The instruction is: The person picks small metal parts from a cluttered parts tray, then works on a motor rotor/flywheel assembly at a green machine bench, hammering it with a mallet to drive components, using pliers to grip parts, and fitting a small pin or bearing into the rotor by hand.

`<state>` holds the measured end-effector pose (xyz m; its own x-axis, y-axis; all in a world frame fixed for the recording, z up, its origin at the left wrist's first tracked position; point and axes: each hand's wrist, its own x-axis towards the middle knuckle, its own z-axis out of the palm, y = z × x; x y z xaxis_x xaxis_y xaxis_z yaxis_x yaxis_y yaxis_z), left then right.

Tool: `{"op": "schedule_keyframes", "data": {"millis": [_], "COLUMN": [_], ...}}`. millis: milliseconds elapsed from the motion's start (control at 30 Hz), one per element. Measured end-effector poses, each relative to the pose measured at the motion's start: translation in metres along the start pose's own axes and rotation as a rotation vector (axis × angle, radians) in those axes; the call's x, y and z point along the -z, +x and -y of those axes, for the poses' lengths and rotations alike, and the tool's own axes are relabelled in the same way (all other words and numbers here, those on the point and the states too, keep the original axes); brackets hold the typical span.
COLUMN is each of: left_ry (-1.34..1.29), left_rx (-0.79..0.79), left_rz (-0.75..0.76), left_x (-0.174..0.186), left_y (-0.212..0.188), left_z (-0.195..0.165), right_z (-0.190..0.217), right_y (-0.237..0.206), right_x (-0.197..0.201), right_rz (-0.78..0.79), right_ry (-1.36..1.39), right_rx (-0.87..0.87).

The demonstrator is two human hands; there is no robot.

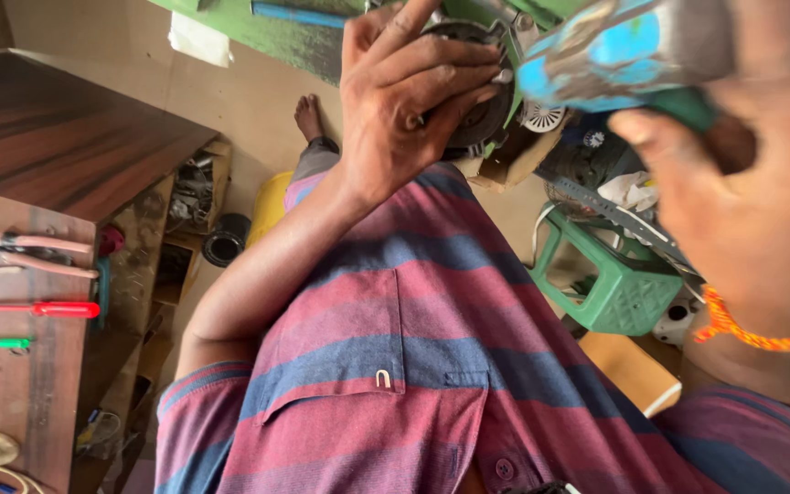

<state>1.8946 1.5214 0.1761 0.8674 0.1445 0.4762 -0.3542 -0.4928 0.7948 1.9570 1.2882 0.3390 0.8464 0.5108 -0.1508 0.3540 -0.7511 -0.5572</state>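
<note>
Gripping a Dark Round Part Under a Blue Tool

Wearing a striped shirt [413,366] of maroon and blue, the person fills most of the view. A wooden table [38,412] runs along the left; near its left edge lie pliers [38,254], a red-handled screwdriver [61,309] and a green-handled one [2,344]. A green plastic stool [624,288] stands on the floor at right. The right hand [742,210] is closed around a blue tool [614,46]. The left hand [404,101] spreads its fingers over a dark round part [482,114], pressing it.
</note>
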Motion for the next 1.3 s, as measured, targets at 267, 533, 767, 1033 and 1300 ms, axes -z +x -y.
{"op": "schedule_keyframes", "data": {"millis": [267, 533, 767, 1033, 1300], "left_ry": [-0.028, -0.060, -0.041, -0.085, -0.099], "left_rx": [-0.026, 0.005, -0.035, 0.025, 0.151], "left_rz": [0.010, 0.039, 0.022, 0.069, 0.241], "left_x": [-0.004, -0.003, -0.001, -0.001, 0.009], "left_y": [-0.005, -0.004, 0.000, 0.001, 0.004], "left_z": [0.007, 0.008, 0.012, 0.010, 0.023], "right_z": [0.005, 0.016, 0.034, -0.010, -0.068], "right_y": [0.001, 0.003, 0.016, -0.013, -0.074], "right_x": [-0.003, -0.001, -0.004, -0.020, -0.067], "right_rz": [0.000, 0.011, -0.014, -0.061, -0.286], "right_ry": [0.170, 0.003, -0.100, 0.038, 0.630], "right_rx": [-0.021, 0.084, 0.168, 0.080, -0.026]}}
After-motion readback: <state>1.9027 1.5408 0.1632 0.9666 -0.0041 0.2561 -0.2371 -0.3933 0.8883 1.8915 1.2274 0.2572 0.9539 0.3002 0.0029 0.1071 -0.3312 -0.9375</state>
